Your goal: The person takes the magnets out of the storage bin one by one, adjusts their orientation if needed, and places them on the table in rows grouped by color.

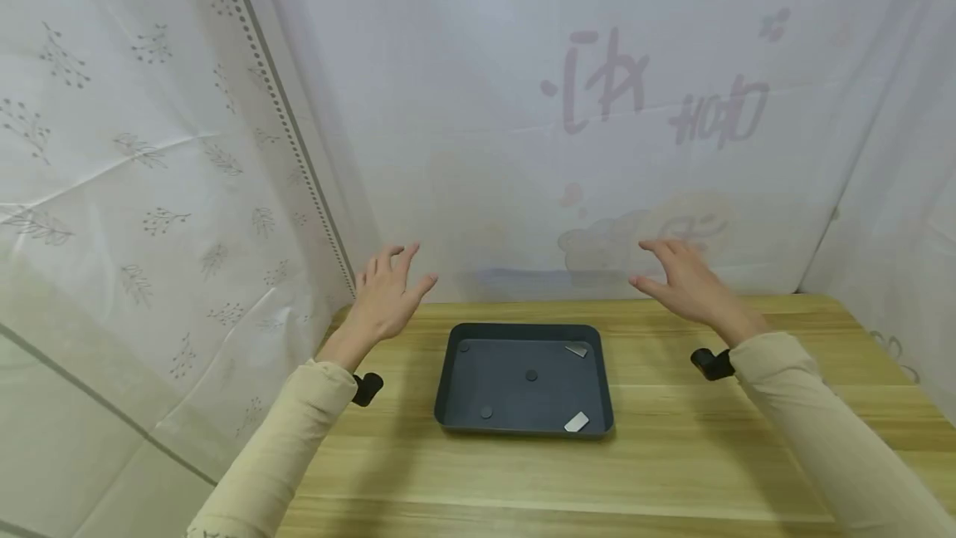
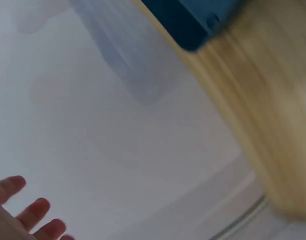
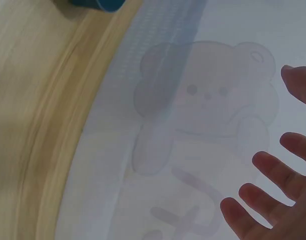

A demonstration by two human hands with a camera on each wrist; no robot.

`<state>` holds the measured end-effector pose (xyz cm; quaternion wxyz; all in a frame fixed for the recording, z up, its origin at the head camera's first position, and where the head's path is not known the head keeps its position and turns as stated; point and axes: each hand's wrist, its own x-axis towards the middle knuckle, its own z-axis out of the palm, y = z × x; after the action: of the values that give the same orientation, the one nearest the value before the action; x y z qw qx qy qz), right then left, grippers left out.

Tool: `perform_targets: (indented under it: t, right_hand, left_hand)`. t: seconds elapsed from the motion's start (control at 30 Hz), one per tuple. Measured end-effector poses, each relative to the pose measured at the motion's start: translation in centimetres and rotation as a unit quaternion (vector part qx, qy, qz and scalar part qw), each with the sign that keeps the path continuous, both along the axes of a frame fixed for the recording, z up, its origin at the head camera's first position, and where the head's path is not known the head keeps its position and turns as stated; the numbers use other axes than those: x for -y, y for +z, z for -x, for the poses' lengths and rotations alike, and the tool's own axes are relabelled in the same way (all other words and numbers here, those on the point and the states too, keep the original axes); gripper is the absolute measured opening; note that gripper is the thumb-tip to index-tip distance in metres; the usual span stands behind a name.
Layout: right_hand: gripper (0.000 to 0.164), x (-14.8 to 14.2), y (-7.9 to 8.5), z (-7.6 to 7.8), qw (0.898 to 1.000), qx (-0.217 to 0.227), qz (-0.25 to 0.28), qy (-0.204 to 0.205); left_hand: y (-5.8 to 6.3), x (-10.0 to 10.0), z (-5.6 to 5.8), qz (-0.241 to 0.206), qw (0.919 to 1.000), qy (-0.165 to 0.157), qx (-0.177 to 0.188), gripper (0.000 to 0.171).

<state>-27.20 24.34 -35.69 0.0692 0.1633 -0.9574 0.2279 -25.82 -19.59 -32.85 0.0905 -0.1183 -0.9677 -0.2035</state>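
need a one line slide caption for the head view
Two open hands raised on either side of a dark tray holding two silvery pieces on a wooden table.

Dark tray [image 1: 515,401] on a wood-grained table [image 1: 523,484]

The table is pale yellow-brown, its grain streaks running crosswise, from the side of my left hand [image 1: 384,293] to that of my right hand [image 1: 687,285]. Its top stretches on toward me from below my hands. Out past my right hand, the far corner is rounded. A soft shadow [image 1: 382,451] falls on the wood on my side of my left hand, beside the tray. The tray, dark grey and rectangular with rounded corners and a low raised wall, lies flat on the wood. It sits between my hands, lower and closer to me than either, touching neither, a little nearer my left hand.
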Motion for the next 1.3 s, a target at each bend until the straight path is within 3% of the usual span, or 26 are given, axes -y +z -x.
perform_targets:
  t: [0.1, 0.2, 0.27, 0.43, 0.53, 0.7, 0.9, 1.1, 1.3]
  right_hand:
    - [0.068, 0.1, -0.4, -0.2, 1.0, 0.006, 0.019, 0.003]
    - [0.066, 0.3, -0.9, -0.4, 0.999, 0.008, 0.031, 0.009]
    - [0.064, 0.4, -1.1, -0.4, 0.999, 0.007, 0.035, 0.012]
    - [0.06, 0.5, -2.1, -0.4, 0.998, 0.004, 0.052, 0.021]
    - [0.057, 0.7, -3.0, -0.5, 0.998, 0.002, 0.063, 0.025]
    - [0.055, 1.2, -4.5, -0.8, 0.996, 0.007, 0.088, 0.026]
    - [0.054, 1.9, -6.1, -1.1, 0.993, 0.02, 0.111, 0.026]
    - [0.052, 2.6, -7.0, -1.2, 0.991, 0.02, 0.131, 0.03]
    - [0.05, 3.2, -7.8, -1.3, 0.991, 0.011, 0.13, 0.03]
  left_hand:
    - [-0.5, 0.5, -0.1, -0.092, 0.9947, 0.001, 0.047, 0.06]
    - [-1.0, 1.1, -0.3, -0.173, 0.9798, 0.004, 0.1, 0.057]
    - [-1.4, 1.5, -0.4, -0.23, 0.9628, 0.009, 0.142, 0.057]
    - [-3.1, 2.3, -0.6, -0.358, 0.9054, 0.033, 0.226, 0.053]
    - [-4.5, 2.6, -0.5, -0.382, 0.8863, 0.05, 0.257, 0.052]
    - [-7.0, 2.9, -0.7, -0.366, 0.8771, 0.082, 0.3, 0.054]
    - [-9.5, 3.3, -1.5, -0.363, 0.8624, 0.084, 0.342, 0.052]
    - [-11.2, 3.1, -1.5, -0.373, 0.8481, 0.093, 0.364, 0.049]
    - [-12.9, 2.9, -1.4, -0.371, 0.8386, 0.099, 0.387, 0.046]
